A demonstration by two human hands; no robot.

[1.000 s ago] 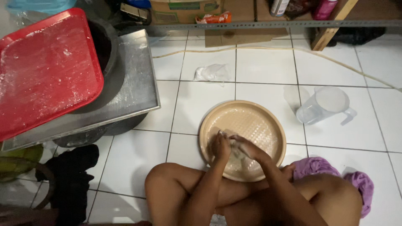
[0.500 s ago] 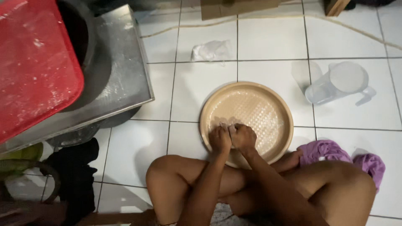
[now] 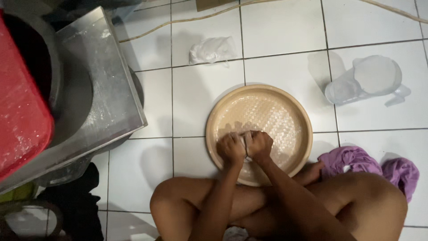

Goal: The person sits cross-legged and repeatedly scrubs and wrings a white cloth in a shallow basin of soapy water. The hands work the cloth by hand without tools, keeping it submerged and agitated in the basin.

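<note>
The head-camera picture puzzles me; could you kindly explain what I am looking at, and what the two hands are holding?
There is no machine here: a camera worn on a person's head looks down at their own bare hands and crossed legs on the white tiled floor. The left hand and right hand are pressed together around a small pale lump over the round beige woven-pattern tray; what the lump is cannot be told. Nearby lie a clear plastic jug, a crumpled clear plastic bag, a purple cloth, a flat metal sheet and a floury red plastic tray.
</note>
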